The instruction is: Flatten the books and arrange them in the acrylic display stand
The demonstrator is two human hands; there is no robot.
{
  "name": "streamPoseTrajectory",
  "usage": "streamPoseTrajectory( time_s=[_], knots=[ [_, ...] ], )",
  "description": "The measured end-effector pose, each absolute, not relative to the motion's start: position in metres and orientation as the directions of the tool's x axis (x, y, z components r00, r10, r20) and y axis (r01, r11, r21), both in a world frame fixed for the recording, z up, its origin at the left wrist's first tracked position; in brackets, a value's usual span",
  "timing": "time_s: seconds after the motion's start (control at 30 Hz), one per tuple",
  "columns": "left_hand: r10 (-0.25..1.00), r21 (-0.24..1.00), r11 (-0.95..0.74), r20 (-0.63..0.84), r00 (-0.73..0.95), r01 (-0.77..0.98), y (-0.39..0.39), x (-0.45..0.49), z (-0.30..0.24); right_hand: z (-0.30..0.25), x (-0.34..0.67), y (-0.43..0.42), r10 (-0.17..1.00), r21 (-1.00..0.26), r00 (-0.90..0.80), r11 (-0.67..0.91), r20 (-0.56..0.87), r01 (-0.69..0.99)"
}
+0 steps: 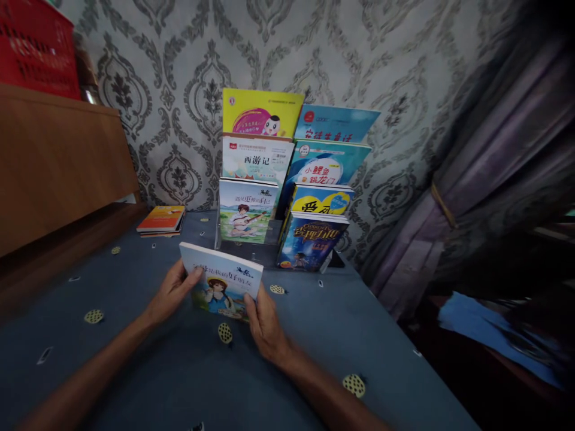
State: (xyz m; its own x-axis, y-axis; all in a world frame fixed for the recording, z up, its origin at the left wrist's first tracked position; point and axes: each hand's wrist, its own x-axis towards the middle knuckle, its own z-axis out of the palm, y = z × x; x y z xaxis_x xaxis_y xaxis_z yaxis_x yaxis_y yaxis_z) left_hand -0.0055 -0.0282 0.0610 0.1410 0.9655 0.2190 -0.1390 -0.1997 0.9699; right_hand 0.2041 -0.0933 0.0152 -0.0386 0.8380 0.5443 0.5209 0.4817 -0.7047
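I hold a children's book (223, 281) with a girl in a hat on its cover just above the blue tablecloth (135, 359), tilted up toward me. My left hand (169, 293) grips its left edge with the thumb on the cover. My right hand (265, 326) grips its lower right corner. Right behind the book stands a clear tiered display rack (245, 244) filled with several picture books in two columns; the nearest ones are a book with a boy playing an instrument (246, 209) and a dark blue book (309, 242).
A small stack of books with an orange cover (162, 219) lies at the far left of the table. A wooden cabinet (54, 161) with a red crate (36, 48) on top stands left. Purple curtains (485, 179) hang right; patterned wallpaper is behind.
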Motion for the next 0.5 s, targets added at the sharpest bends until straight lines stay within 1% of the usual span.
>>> streamPoseTrajectory(
  time_s=[0.03, 0.1, 0.17, 0.23, 0.3, 0.37, 0.5],
  knots=[
    [0.952, 0.972, -0.223, 0.233, 0.196, -0.071, -0.028, -0.010, 0.065, 0.017, 0.205, -0.093, 0.827, -0.680, -0.046, 0.492, 0.561, 0.544],
    [0.904, 0.951, -0.289, 0.233, 0.359, 0.109, -0.024, -0.021, 0.071, 0.021, 0.206, -0.093, 0.809, -0.644, -0.056, 0.506, 0.585, 0.575],
    [0.857, 0.908, -0.319, 0.154, 0.491, 0.271, -0.017, -0.034, 0.075, 0.027, 0.208, -0.092, 0.808, -0.638, -0.058, 0.505, 0.587, 0.581],
    [0.820, 0.856, -0.351, 0.086, 0.566, 0.379, -0.009, -0.045, 0.074, 0.032, 0.209, -0.091, 0.820, -0.657, -0.061, 0.498, 0.569, 0.566],
    [0.803, 0.834, -0.370, 0.065, 0.592, 0.410, -0.003, -0.050, 0.071, 0.037, 0.210, -0.090, 0.834, -0.680, -0.066, 0.489, 0.547, 0.546],
    [0.799, 0.842, -0.370, 0.073, 0.597, 0.393, 0.000, -0.049, 0.068, 0.040, 0.209, -0.089, 0.845, -0.693, -0.052, 0.470, 0.532, 0.546],
    [0.813, 0.830, -0.412, 0.148, 0.563, 0.376, 0.002, -0.039, 0.071, 0.040, 0.208, -0.082, 0.856, -0.689, 0.004, 0.413, 0.516, 0.596]
  ],
)
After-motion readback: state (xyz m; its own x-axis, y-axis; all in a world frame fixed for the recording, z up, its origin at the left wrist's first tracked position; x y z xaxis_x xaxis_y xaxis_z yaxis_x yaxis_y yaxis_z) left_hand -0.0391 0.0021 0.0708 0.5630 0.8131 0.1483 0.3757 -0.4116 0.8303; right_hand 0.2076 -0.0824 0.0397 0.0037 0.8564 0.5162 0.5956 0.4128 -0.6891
